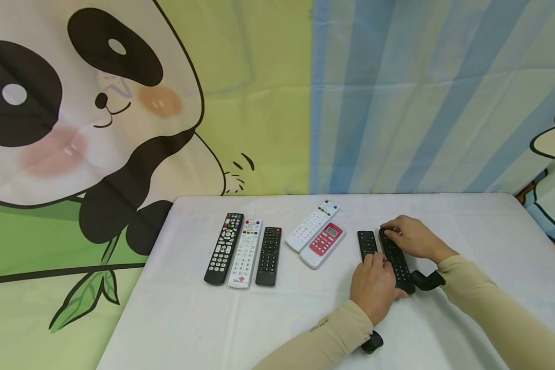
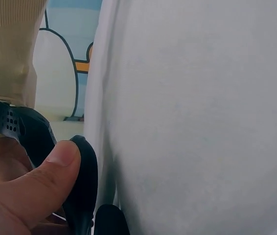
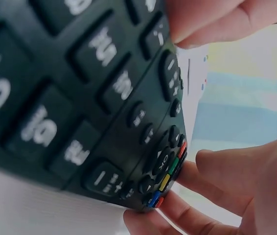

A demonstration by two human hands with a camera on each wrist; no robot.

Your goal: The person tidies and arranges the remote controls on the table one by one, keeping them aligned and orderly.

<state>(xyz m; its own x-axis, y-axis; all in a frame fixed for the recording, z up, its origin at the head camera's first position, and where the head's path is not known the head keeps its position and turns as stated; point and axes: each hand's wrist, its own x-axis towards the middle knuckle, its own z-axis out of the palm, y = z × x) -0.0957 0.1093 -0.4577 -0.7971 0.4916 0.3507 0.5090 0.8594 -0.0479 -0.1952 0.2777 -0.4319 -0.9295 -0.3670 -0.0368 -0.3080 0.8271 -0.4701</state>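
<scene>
A long black remote control [image 1: 395, 261] with number and coloured buttons lies tilted at the right of the table, between both hands. My left hand [image 1: 374, 288] holds its near end and side; in the left wrist view the thumb [image 2: 62, 156] presses on the near end, with the other fingers mostly out of sight. At the far end my right hand [image 1: 413, 239] pinches the same remote, its fingertips [image 3: 190, 174] around the end by the coloured buttons. A second black remote [image 1: 367, 241] lies just left of it, its lower part hidden by my left hand.
To the left, a black remote [image 1: 224, 249], a white remote [image 1: 245, 254] and a smaller black remote [image 1: 269, 257] lie side by side. A white remote [image 1: 312, 226] and a white-and-red one [image 1: 322, 245] lie slanted mid-table. A printed curtain [image 1: 259, 103] hangs behind the white table [image 1: 176, 318].
</scene>
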